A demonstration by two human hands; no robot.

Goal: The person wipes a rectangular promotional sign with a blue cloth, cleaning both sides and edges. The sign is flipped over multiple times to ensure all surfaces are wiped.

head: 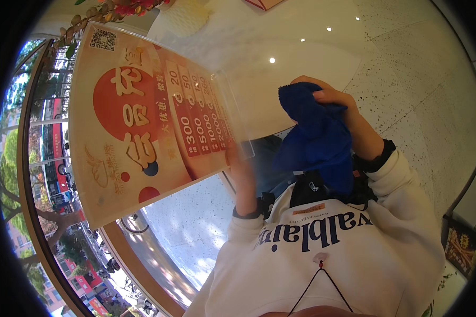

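Note:
On the left of the head view, my left hand (242, 174) grips the lower edge of a clear acrylic sign holder (131, 119). The holder is raised and tilted, and its printed sheet bears large writing, red circles and a printed code. That hand is blurred and its fingers are partly hidden. A crumpled blue microfibre cloth (317, 134) hangs from my right hand (337, 101), which is bent around its upper part. A gap separates the cloth from the sign holder. Both hands are near the edge of a glossy pale tabletop (317, 59).
Artificial flowers (103, 14) and a pale yellow textured object (186, 16) are beyond the holder, with a red object (263, 3) at the top edge. A window frame (25, 158) runs down the left. Speckled floor (416, 91) spreads to the right.

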